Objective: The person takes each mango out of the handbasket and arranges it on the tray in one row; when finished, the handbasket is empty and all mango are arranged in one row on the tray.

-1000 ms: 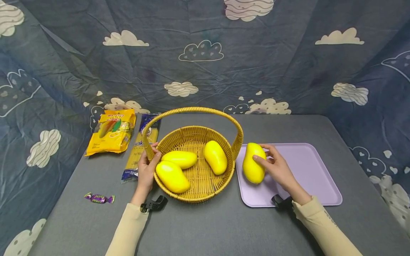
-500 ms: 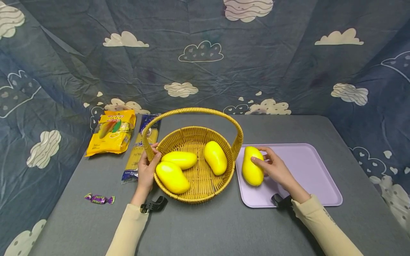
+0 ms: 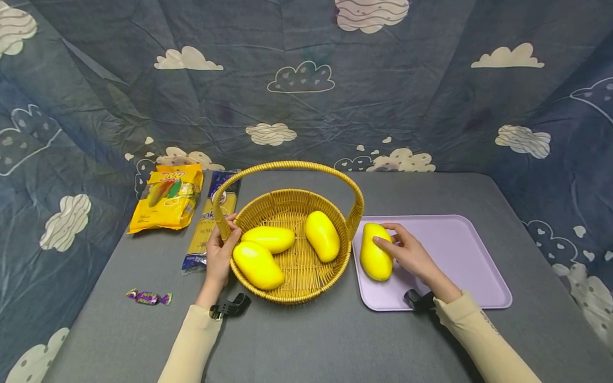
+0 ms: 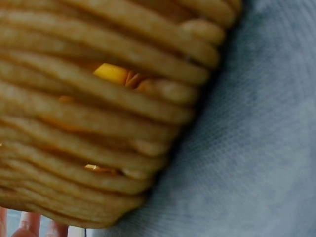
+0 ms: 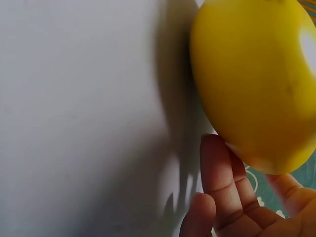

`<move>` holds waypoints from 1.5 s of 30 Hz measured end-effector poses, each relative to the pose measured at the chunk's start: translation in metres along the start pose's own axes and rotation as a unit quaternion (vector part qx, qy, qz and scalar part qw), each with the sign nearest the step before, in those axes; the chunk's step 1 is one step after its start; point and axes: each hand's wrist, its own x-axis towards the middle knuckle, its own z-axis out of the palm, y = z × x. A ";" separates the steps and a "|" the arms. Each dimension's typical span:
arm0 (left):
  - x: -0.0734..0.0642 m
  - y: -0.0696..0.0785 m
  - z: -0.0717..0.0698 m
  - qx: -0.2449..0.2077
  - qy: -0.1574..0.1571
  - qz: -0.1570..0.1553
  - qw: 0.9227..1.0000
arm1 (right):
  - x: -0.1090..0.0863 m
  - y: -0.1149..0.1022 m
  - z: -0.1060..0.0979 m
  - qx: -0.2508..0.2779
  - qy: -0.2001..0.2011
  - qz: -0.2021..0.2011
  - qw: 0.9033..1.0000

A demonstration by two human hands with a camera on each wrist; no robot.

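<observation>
A yellow wicker basket [image 3: 293, 295] with a tall arched handle stands in the middle of the table in the head view. Three yellow mangoes lie inside: one mango [image 3: 258, 265] at front left, another mango [image 3: 268, 239] behind it, and a mango [image 3: 322, 236] at the right. My left hand [image 3: 221, 252] grips the basket's left side by the handle base, its fingers mostly hidden behind the weave. Over the left end of the lilac tray [image 3: 455, 260], my right hand [image 3: 409, 252] holds a mango [image 3: 375, 252] between thumb and fingers, low against the tray surface.
Left of the basket lie a yellow snack bag [image 3: 167, 199] and a pack of pasta [image 3: 203, 234]. A purple wrapped candy [image 3: 149, 297] is at the front left. A cloud-print cloth [image 3: 306, 117] hangs behind the grey table [image 3: 306, 346].
My right hand has moved the mango slightly left and nearer to me over the tray. The left hand and the basket have stayed in place.
</observation>
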 end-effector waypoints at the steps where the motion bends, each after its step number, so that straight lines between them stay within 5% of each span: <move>1: 0.000 0.000 0.000 0.000 0.000 0.000 1.000 | 0.000 0.000 0.000 -0.001 0.000 0.000 1.000; 24: 0.000 0.000 0.000 -0.009 -0.005 0.002 1.000 | 0.004 -0.001 -0.001 -0.003 -0.049 0.058 0.997; 45: 0.000 0.001 0.001 -0.009 -0.006 0.002 1.000 | 0.009 -0.002 -0.003 -0.012 -0.060 0.072 0.996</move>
